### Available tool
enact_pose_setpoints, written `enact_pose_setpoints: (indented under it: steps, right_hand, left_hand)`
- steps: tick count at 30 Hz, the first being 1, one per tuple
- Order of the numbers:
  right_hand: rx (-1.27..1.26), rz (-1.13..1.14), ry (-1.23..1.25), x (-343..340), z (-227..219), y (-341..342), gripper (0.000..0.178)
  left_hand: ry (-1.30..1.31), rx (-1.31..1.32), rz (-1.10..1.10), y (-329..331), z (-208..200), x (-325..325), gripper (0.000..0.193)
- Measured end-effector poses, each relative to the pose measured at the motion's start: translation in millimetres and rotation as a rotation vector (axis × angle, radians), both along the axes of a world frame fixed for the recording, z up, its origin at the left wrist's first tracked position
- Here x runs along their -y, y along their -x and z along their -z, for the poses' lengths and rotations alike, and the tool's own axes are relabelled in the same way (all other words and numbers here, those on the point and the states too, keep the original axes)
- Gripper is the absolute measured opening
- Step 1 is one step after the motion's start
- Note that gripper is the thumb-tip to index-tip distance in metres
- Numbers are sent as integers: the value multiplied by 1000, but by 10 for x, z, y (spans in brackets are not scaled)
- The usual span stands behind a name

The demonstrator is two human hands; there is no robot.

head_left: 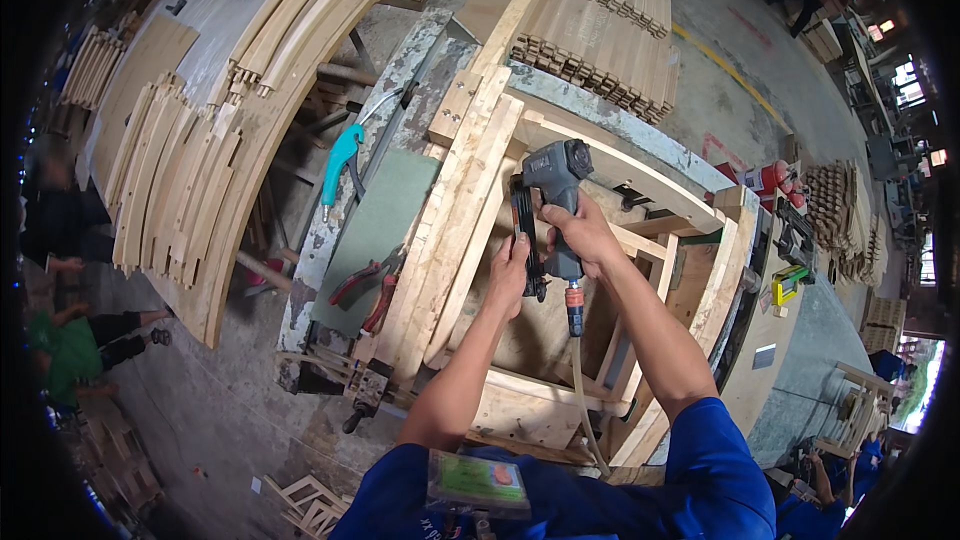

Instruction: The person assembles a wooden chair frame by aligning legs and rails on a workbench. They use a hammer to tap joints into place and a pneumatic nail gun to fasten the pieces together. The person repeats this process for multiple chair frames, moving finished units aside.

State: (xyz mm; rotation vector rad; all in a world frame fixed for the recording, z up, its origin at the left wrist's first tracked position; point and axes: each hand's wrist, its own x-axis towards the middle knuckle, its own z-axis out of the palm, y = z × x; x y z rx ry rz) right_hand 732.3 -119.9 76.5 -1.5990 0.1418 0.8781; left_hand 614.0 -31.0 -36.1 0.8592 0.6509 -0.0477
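Note:
Over a pale wooden frame (478, 155) on the workbench I hold a dark grey pneumatic nail gun (556, 162). My right hand (584, 232) is closed round its handle. Fingers of my left hand (510, 272) are closed against the long black magazine, partly hidden by it. A pale air hose (581, 395) runs from the coupling at the handle's end down toward my body. Beneath the gun lie the frame's inner rails and a curved top rail (625, 168); whether the gun's nose touches wood is hidden.
Left of the frame, pliers (352, 278) with red handles lie on a green sheet (395, 210), and a teal air blow gun (342, 162) lies nearby. Curved wooden strips (170, 185) cover a table at the left. Stacked slats (600, 30) stand beyond. Other people are at both sides.

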Motion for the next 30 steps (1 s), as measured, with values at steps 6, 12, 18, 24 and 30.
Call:
enact_pose_setpoints:
  steps: [6, 12, 18, 24, 30]
  right_hand:
    - [35, -58, 123, -95, 47, -47, 25]
    - [-208, 22, -81, 243, -232, 103, 39]
    - [-848, 351, -490, 706, 100, 919, 49]
    - [-1105, 327, -499, 583, 469, 1297, 45]
    - [-1289, 244, -506, 516, 800, 1190, 47]
  left_hand:
    - [87, 68, -63, -47, 134, 42, 36]
    - [266, 17, -10, 399, -162, 108, 29]
    - [435, -160, 0, 1410, -1053, 130, 34]
    - [475, -429, -253, 1859, -1213, 247, 30]
    - [487, -549, -361, 1774, -1107, 228, 23]
